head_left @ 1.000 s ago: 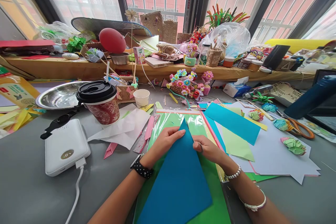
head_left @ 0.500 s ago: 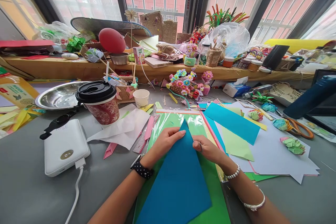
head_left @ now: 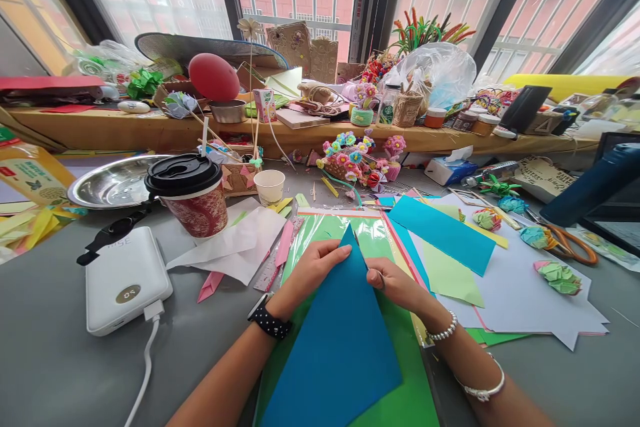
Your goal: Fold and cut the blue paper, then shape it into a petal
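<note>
Landmark: the blue paper [head_left: 335,333], a large folded sheet with its point away from the person, lying on a green sheet [head_left: 400,400] on the grey table [head_left: 45,360].
Cut off: the near edge of the blue paper runs out of the bottom of the picture, so its full shape cannot be told; both forearms leave the frame there too.
Hidden: the blue paper covers the lower side of both hands, so the fingers beneath it cannot be seen.
Hard to make out: whether the paper is one layer or two near its point.
Left hand: the left hand [head_left: 313,267] sits at the left edge of the blue paper near its point, fingers close together and laid flat along the edge, the fingertips [head_left: 345,250] pressing on the paper just below the point.
Right hand: the right hand [head_left: 395,283] sits at the right edge of the blue paper, opposite the left, fingers curled and pinched onto the edge.
Left of the blue paper: a white power bank [head_left: 125,280] with its cable, and farther off a red cup [head_left: 193,197] with a black lid.
Right of the blue paper: a turquoise strip [head_left: 443,233] over white sheets, well apart from orange-handled scissors [head_left: 570,243].
</note>
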`<state>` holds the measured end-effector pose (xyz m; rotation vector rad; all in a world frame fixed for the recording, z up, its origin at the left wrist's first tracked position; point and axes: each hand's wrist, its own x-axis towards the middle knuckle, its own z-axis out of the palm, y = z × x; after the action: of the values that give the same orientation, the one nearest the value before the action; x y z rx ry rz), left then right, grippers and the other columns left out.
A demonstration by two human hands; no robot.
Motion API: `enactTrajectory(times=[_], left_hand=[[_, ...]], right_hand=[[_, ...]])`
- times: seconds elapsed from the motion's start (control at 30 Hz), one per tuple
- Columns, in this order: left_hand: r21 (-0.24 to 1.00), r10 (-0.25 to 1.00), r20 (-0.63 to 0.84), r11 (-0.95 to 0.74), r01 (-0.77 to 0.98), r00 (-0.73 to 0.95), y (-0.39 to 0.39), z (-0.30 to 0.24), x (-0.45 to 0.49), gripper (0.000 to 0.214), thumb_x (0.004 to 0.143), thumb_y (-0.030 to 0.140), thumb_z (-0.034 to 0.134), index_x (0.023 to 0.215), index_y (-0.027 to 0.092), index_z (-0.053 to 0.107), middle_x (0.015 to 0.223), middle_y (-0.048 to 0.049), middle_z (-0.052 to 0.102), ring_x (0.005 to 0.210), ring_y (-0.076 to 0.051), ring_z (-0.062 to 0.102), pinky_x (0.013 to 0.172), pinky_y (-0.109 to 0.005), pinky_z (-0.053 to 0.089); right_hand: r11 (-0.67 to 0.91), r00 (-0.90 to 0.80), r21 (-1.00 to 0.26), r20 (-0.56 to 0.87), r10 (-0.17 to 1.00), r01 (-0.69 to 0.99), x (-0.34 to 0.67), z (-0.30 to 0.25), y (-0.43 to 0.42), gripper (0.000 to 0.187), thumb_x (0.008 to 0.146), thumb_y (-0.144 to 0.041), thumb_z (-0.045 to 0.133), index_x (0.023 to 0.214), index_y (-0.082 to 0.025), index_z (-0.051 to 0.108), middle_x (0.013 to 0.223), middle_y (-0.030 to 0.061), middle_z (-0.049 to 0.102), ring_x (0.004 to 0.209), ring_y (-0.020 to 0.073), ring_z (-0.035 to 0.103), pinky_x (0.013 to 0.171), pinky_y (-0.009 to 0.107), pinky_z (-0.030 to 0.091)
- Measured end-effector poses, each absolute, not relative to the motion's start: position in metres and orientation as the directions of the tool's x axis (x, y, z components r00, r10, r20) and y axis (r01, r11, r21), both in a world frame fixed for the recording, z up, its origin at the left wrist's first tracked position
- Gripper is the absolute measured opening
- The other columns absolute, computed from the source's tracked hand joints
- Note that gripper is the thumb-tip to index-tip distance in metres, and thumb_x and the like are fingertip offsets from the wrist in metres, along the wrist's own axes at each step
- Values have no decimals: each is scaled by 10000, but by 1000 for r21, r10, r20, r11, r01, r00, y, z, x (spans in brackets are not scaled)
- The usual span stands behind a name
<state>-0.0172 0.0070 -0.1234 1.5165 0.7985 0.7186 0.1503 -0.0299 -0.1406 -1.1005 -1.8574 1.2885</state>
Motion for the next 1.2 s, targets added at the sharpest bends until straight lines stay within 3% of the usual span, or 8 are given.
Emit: enactTrajectory(times=[0.1,0.2,0.3,0.43,0.57,0.67,0.87,1.2], left_hand=[[995,844,12,-63,77,537,8,-122,-18,362,756,427,489,543,177,334,538,60,284,489,-77,258,432,-209,213],[995,882,33,-75,72,470,11,-121,-21,364,754,439,489,551,182,329,531,64,274,484,-78,256,430,-207,214],[992,906,50,-95,88,420,15,-121,-23,354,745,434,501,552,180,347,539,58,284,502,-83,289,446,-209,237],[986,917,39,-98,131,396,17,-123,-23,361,730,434,517,539,178,347,542,55,279,503,-81,292,442,-211,238],[978,920,-8,-75,197,392,16,-127,-21,395,695,453,557,524,179,329,532,59,281,486,-75,289,423,-209,226],[975,924,-42,-44,216,379,16,-127,-22,371,670,462,576,529,173,392,518,51,340,482,-87,343,415,-211,253],[988,898,-99,39,149,428,16,-126,-24,333,645,470,592,586,154,504,542,13,488,498,-121,454,429,-224,333],[988,873,-111,44,150,475,12,-121,-23,320,675,428,567,559,160,438,545,49,431,493,-86,398,461,-205,321]], right_hand=[[167,-408,-946,41,912,279,151,-138,-29,547,696,-704,342,549,-180,392,599,-4,393,583,128,365,542,262,343],[132,-329,-955,39,944,265,152,-135,-28,417,747,-543,474,565,-176,395,615,-23,361,568,105,333,530,244,294],[84,-273,-969,19,962,231,152,-134,-28,282,741,-403,553,623,-168,454,652,-24,389,575,96,340,531,236,275],[47,-227,-983,6,974,176,152,-135,-28,222,735,-357,567,668,-162,483,706,-12,434,601,97,362,535,231,280],[29,-208,-989,-2,978,148,152,-136,-28,253,725,-389,572,672,-166,465,732,-8,441,616,101,372,540,230,291],[57,-214,-972,7,977,229,152,-137,-28,326,733,-466,540,646,-167,443,668,-21,399,599,103,351,538,237,278],[130,-375,-920,-19,927,369,153,-143,-27,550,720,-716,254,566,-189,286,562,-45,250,519,91,208,456,246,167],[220,-512,-876,-35,858,430,152,-139,-30,603,680,-759,212,552,-180,323,578,-20,335,557,110,317,485,248,267]])
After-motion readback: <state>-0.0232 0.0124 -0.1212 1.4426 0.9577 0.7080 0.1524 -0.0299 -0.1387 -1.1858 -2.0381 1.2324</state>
